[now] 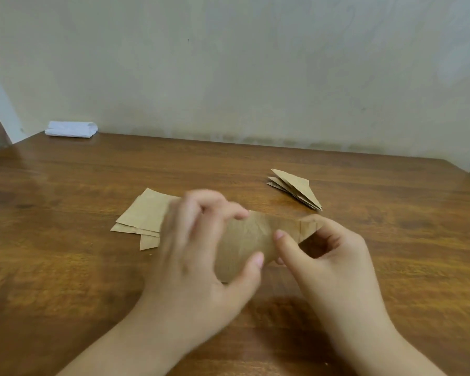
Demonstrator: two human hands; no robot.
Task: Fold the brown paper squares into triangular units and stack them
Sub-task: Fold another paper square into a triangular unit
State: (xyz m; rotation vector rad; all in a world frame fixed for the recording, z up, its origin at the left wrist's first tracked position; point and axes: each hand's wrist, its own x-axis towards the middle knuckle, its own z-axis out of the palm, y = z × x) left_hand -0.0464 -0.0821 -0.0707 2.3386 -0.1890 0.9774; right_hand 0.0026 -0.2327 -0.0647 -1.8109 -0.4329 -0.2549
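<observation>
1. While both hands work above the table (pixel 65 267), a brown sheet (pixel 244 240) is held between them, just over the wood near the front middle
2. The left hand (pixel 201 253) is blurred; its thumb lies on the sheet's near edge and its fingers curl over the far edge, gripping it
3. The right hand (pixel 329 261) pinches the sheet's right end, thumb on the front face, fingers curled behind
4. The sheet's right end shows a small folded flap
5. A pile of flat squares (pixel 141 218) lies behind the left hand, partly hidden by it
6. A stack of folded triangles (pixel 296 189) sits well apart, farther back on the right
7. A white bundle (pixel 71 129) rests at the far left corner against the wall (pixel 228 63)
</observation>
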